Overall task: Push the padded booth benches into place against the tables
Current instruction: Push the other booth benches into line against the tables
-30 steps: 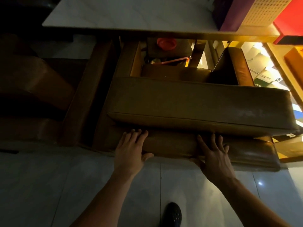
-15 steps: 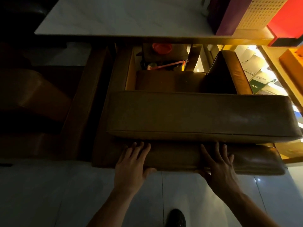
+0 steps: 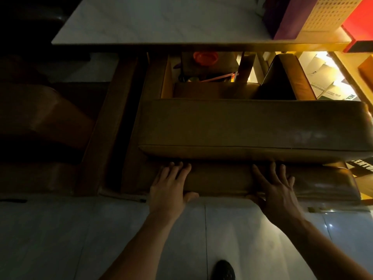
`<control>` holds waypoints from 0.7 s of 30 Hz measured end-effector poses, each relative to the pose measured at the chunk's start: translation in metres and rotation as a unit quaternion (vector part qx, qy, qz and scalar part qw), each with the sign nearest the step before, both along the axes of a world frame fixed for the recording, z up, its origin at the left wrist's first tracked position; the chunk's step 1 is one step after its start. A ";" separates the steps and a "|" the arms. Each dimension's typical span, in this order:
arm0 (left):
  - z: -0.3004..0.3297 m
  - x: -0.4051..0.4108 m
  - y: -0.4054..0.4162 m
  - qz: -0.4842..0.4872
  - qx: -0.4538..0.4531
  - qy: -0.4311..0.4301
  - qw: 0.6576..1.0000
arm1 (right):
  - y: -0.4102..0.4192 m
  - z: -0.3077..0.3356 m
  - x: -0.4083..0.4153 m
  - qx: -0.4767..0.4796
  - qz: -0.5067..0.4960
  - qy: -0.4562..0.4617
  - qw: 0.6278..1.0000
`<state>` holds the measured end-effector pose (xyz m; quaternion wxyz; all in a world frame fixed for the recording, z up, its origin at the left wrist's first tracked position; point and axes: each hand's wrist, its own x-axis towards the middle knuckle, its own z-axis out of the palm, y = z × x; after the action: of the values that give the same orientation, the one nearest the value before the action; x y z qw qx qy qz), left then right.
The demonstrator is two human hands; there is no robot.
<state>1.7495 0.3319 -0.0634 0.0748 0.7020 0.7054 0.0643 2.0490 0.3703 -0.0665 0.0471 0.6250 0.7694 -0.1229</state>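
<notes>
Both hands pressed flat on the lower cushion of a padded bench, centre frame, in dim light.

Left hand (image 3: 168, 187) and right hand (image 3: 277, 190) lie with fingers spread, gripping nothing, thumbs tucked under the cushion's front edge. The padded bench (image 3: 252, 128) sits below the pale desk (image 3: 153, 21) at upper frame. Tiled floor (image 3: 60, 239) fills the bottom; a dark shoe (image 3: 223, 270) is cut off at the bottom edge. The left side is too dark to make out.

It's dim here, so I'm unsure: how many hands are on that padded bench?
2. The left hand presses flat on the bench edge near its left end; the right hand presses flat further right.
</notes>
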 end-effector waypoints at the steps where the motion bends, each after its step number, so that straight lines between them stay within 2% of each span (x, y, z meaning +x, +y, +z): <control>1: 0.000 0.001 0.001 0.001 0.000 -0.002 1.000 | 0.002 0.001 0.001 0.001 0.000 -0.002 1.000; 21: 0.006 0.014 -0.005 0.042 -0.002 -0.019 0.999 | -0.002 0.012 0.001 0.026 0.013 -0.045 0.999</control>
<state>1.7634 0.3269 -0.0578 0.0866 0.6706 0.7325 0.0795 2.0496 0.3681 -0.0544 0.0674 0.6212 0.7773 -0.0739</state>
